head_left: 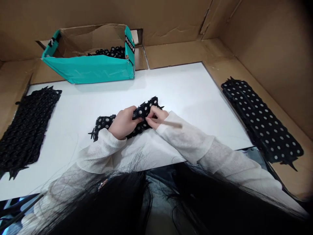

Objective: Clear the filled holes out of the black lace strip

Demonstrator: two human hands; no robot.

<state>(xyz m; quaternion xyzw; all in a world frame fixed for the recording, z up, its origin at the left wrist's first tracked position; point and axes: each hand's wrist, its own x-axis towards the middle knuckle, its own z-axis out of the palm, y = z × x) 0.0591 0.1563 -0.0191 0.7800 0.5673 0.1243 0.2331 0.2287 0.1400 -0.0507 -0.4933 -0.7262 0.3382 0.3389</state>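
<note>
A black sheet of joined round pieces with pale centres [104, 122] lies on the white board in front of me. My left hand [125, 122] grips its middle, thumb and fingers closed over the sheet. My right hand [156, 117] is closed in a pinch around a thin brownish stick [173, 124], whose rear end points right over the sleeve. The pinching fingertips are at the sheet, right of my left thumb. Where the stick's tip meets the sheet is hidden by the fingers.
A teal cardboard box [97, 69] at the back holds loose black round pieces [113, 52]. Stacked black sheets [26, 127] lie at left; a stack with pale dots [261, 120] lies at right. Cardboard walls [171, 19] enclose the white board [186, 85].
</note>
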